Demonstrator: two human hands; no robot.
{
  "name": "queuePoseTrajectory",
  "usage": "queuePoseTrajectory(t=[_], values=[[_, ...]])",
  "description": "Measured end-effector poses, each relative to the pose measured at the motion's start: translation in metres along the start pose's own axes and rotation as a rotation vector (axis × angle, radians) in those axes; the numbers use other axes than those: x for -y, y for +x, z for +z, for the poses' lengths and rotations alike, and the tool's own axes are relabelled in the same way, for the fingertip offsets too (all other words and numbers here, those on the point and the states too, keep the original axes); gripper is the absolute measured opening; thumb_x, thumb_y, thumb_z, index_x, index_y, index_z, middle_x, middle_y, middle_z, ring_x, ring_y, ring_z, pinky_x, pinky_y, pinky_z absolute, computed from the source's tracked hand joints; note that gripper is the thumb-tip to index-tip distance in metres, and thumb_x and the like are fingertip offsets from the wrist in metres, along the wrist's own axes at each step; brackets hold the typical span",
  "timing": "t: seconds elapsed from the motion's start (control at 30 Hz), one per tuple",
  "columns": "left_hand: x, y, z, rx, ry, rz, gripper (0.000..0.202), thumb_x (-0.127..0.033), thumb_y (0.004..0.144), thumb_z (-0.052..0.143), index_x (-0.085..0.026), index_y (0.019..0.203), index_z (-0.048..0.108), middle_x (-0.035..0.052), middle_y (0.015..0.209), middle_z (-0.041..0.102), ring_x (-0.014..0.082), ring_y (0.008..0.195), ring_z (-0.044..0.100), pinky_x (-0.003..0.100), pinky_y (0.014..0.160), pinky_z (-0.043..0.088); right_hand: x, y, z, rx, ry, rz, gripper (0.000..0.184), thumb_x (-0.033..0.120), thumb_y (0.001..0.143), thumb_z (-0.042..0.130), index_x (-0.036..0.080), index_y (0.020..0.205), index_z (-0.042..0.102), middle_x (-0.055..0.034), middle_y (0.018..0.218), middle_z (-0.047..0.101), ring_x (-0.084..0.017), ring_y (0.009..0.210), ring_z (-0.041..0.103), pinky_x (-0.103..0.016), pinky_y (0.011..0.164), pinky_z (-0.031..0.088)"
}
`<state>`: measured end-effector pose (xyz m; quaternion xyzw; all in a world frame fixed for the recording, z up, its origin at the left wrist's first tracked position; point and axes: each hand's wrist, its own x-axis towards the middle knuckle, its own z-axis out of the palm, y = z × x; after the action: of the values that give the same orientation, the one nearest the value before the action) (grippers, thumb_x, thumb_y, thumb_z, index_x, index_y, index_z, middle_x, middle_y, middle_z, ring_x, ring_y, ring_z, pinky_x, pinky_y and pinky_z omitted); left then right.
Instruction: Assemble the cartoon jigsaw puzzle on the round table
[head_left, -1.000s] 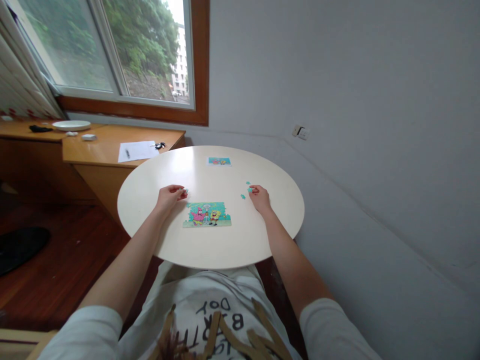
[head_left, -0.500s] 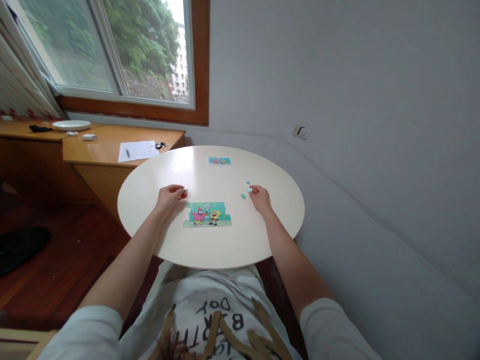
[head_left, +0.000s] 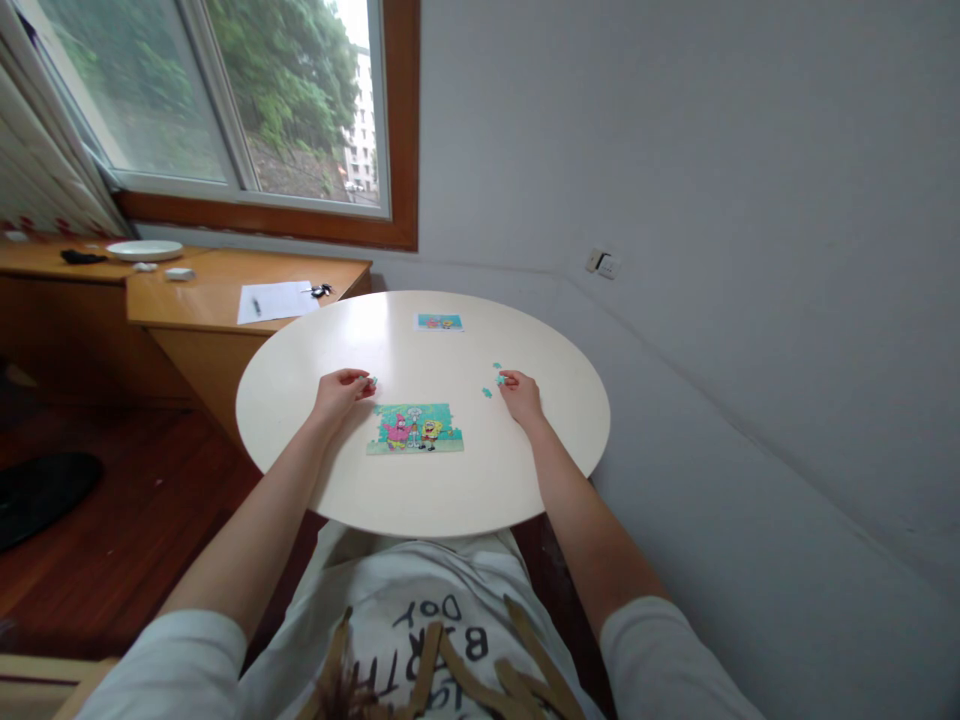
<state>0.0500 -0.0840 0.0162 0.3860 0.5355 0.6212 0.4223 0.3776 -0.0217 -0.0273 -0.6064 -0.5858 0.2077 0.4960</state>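
On the round white table point(head_left: 435, 500) lies a joined jigsaw puzzle point(head_left: 415, 430) with cartoon figures on a turquoise ground; its upper and side edges are uneven. My left hand point(head_left: 343, 393), beyond the puzzle's upper left corner, is closed on a small turquoise puzzle piece point(head_left: 373, 381). To the right, my right hand point(head_left: 523, 395) pinches another turquoise puzzle piece point(head_left: 500, 380) at the table surface; whether it is lifted I cannot tell. Two loose pieces lie close by, an upper piece point(head_left: 496, 366) and a lower piece point(head_left: 487, 393).
A small picture card point(head_left: 439, 322) with a similar cartoon lies at the table's far side. Behind on the left, a wooden desk point(head_left: 217, 285) holds a paper sheet point(head_left: 277, 302), keys point(head_left: 321, 290) and a white plate point(head_left: 145, 250). A wall point(head_left: 712, 300) runs along the right.
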Motion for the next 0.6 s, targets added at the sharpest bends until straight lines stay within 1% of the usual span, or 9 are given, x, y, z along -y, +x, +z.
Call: queuePoseTrajectory(t=[0.27,0.6], values=[[-0.0004,0.0001,0.0000,-0.003,0.007,0.000,0.021,-0.016,0.055,0.076,-0.011,0.071,0.064,0.0042,0.064,0.065,0.0154,0.059,0.064,0.033,0.069,0.055,0.0009,0.0012,-0.0006,0.021,-0.003,0.011,0.028,0.018,0.068,0.057,0.018,0.094,0.069,-0.0050,0.084,0.071,-0.017,0.075,0.064,-0.033,0.078,0.051],[-0.0003,-0.0003,-0.0002,0.004,-0.002,-0.002,0.018,-0.014,0.056,0.074,-0.011,0.070,0.063,0.0033,0.061,0.065,0.0139,0.056,0.063,0.032,0.069,0.055,-0.0018,0.0019,0.0001,0.031,-0.006,0.003,0.029,0.014,0.070,0.058,0.018,0.096,0.069,-0.0050,0.085,0.072,-0.015,0.076,0.064,-0.031,0.079,0.051]])
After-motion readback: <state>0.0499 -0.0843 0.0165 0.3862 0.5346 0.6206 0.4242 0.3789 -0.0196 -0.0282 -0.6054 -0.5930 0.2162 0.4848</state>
